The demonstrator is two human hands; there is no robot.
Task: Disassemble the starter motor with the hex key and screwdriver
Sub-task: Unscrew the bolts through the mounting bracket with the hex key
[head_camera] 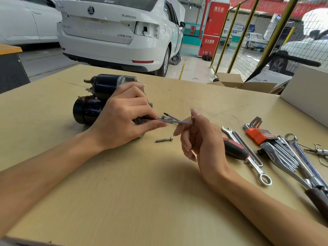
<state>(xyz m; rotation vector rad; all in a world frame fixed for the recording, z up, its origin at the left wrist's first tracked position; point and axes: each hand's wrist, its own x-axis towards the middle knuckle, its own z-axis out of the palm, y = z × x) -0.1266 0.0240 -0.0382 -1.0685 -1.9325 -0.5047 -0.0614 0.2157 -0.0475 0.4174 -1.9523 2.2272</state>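
Left fingers: we see our left hand (124,114) curled over the near end of the starter motor (99,98), thumb and forefinger pinching the tip end of the hex key (170,121) where it meets the housing.
Right fingers: our right hand (200,139) pinches the bent end of the hex key between thumb and forefinger; the other fingers hang loosely curled beneath.
Hex key: its long shaft runs nearly level between our two hands, the far tip at the motor's near face; whether it sits in a bolt head we cannot tell.
Starter motor: dark, two-barrelled, lying on its side on the table (124,192), left of centre, partly covered by our left hand.
Loose bolt: one socket-head bolt (164,139) lies flat on the table just below the hex key, apart from both hands.
Screwdriver: the red-and-black handled screwdriver (234,150) lies on the table just right of our right hand, untouched.
Other tools: a combination wrench (255,167) lies beside the screwdriver; further right sit a hex key set in an orange holder (257,134) and larger chrome wrenches (300,157).
Surroundings: a cardboard box (236,82) stands at the far table edge, and a white car (120,32) is parked beyond.
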